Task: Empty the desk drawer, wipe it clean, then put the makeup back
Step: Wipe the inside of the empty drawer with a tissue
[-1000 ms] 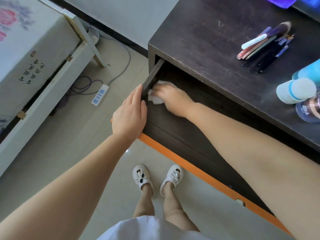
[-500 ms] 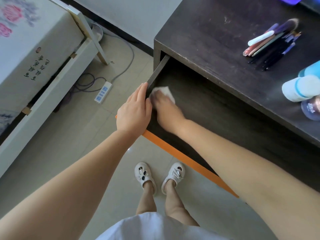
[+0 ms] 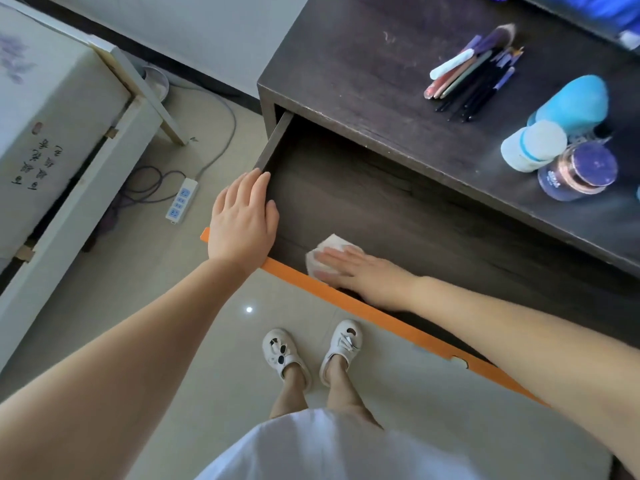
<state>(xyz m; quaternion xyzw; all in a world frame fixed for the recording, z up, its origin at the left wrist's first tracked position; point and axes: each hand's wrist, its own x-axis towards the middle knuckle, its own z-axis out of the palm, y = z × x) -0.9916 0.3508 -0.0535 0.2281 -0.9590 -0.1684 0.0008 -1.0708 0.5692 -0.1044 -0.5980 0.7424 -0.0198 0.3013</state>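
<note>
The dark wooden drawer (image 3: 398, 202) with an orange front edge stands pulled out of the desk (image 3: 363, 81), with nothing on its floor but the wipe. My left hand (image 3: 242, 220) grips the drawer's front left corner, thumb inside the wall. My right hand (image 3: 360, 268) lies flat inside the drawer near the front edge, pressing a white wipe (image 3: 329, 251) against the bottom. On the desk top lie several makeup brushes and pencils (image 3: 474, 74), a blue bottle (image 3: 575, 102), a white bottle with a blue band (image 3: 533, 147) and a round dark jar (image 3: 578, 171).
A white power strip (image 3: 181, 200) with cables lies on the tiled floor to the left. A white cabinet (image 3: 52, 133) with calligraphy stands at far left. My feet in white sandals (image 3: 308, 351) stand just in front of the drawer.
My right hand has slid the wipe from the drawer's back left corner toward the front edge and to the right. My left hand stays on the drawer corner.
</note>
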